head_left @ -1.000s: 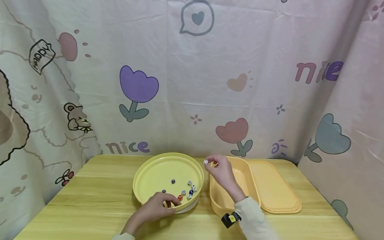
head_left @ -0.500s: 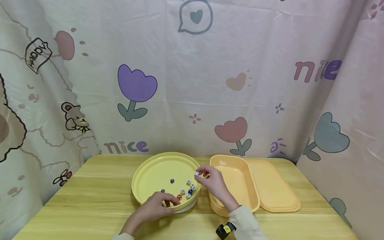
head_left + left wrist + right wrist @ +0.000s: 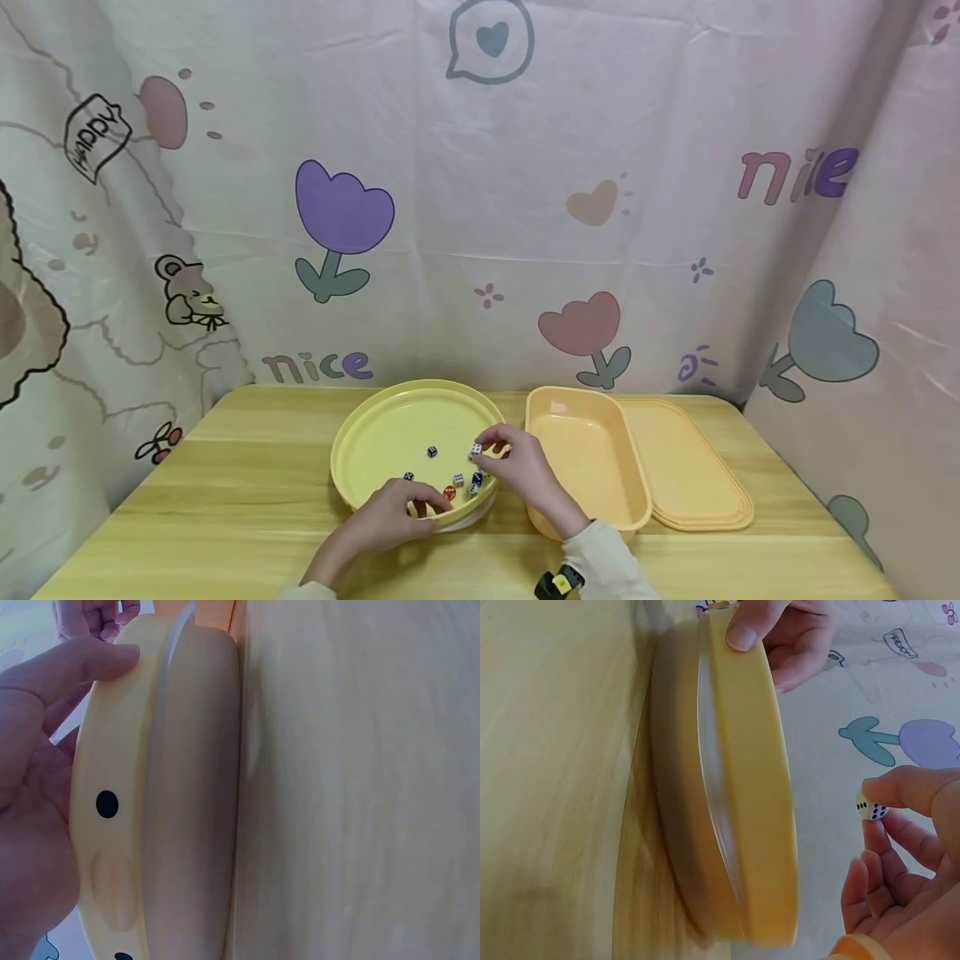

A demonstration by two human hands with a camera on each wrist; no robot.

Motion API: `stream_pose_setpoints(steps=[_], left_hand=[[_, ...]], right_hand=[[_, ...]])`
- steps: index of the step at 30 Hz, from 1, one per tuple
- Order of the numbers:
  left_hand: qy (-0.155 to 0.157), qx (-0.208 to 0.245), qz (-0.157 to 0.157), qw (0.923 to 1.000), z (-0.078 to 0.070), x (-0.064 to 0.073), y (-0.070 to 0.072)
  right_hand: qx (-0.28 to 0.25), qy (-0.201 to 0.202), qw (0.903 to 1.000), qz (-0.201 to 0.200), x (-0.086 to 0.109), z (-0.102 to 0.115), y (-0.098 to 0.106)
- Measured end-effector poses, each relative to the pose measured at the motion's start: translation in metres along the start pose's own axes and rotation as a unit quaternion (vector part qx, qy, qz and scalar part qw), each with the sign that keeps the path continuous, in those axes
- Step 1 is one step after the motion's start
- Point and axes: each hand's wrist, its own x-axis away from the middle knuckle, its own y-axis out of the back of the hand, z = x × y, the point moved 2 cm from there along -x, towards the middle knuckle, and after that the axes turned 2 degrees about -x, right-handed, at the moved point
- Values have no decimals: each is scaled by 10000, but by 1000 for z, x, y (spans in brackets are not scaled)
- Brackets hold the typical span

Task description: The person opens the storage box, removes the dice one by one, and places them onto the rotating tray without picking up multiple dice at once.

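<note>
My right hand [image 3: 521, 471] pinches a white die [image 3: 475, 451] between thumb and fingertips, over the right part of a round yellow tray [image 3: 397, 421]. The right wrist view shows the dark pips on that die [image 3: 872, 808]. At the tray's near side, my left hand [image 3: 393, 515] grips the rim, thumb against the outer wall [image 3: 124, 757] and fingers over the inside. Within the tray lie a red die [image 3: 449, 492], a blue die [image 3: 477, 479], two dark dice to the left, one a black die [image 3: 432, 452], and several white dice, partly hidden by my right hand.
A deep orange-yellow box [image 3: 588, 450] stands right of the tray, with nothing visible in it. Its flat lid [image 3: 693, 467] lies to the right. All rest on a wooden table [image 3: 247, 492], with a printed curtain [image 3: 465, 208] behind.
My right hand has carried the white die left and down, from above the box's left edge to over the dice in the tray. The left hand has stayed on the rim.
</note>
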Motion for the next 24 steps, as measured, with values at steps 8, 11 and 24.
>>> stream_pose_setpoints(steps=[8, 11, 24], left_hand=[[30, 23, -5, 10000, -1, 1, 2], [0, 84, 16, 10000, -2, 1, 2], [-9, 151, 61, 9999, 0, 0, 2]], right_hand=[[193, 41, 9997, 142, 0, -2, -1], [256, -25, 9996, 136, -1, -2, 0], [235, -96, 9997, 44, -1, -5, 4]])
